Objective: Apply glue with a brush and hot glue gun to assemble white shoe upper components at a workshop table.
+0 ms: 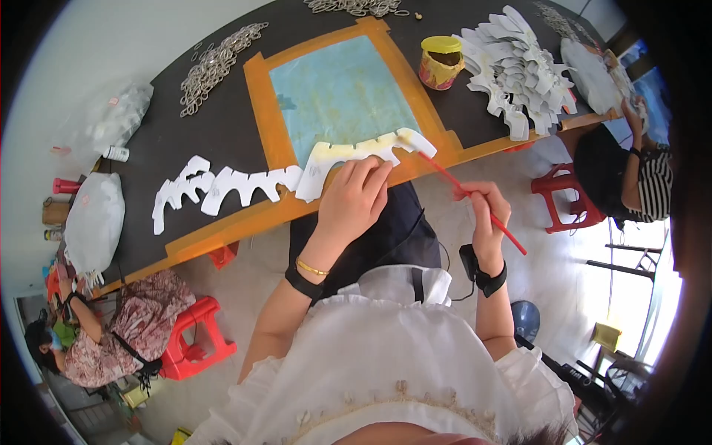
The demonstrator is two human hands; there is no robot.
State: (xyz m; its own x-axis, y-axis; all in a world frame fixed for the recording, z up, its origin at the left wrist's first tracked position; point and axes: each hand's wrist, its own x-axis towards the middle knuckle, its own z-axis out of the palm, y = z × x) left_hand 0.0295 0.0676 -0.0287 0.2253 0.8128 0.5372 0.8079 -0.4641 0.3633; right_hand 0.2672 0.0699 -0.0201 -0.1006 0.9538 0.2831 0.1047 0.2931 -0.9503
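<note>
A white scalloped cut-out piece lies across the near edge of a pale blue sheet, with a yellowish smear along its upper edge. My left hand rests over its lower edge, fingers together and holding it; the thumb is hidden. In my right hand is a slim red brush, its tip touching the right end of the piece. To the left, more white cut-out pieces lie in an overlapping row. An open tub with yellowish, smeared sides and dark contents stands beyond the sheet.
Orange tape frames the blue sheet and runs along the table edge. A heap of white cut-outs lies at the right. Metal rings are piled far left, near plastic bags. Two people sit on red stools at either side.
</note>
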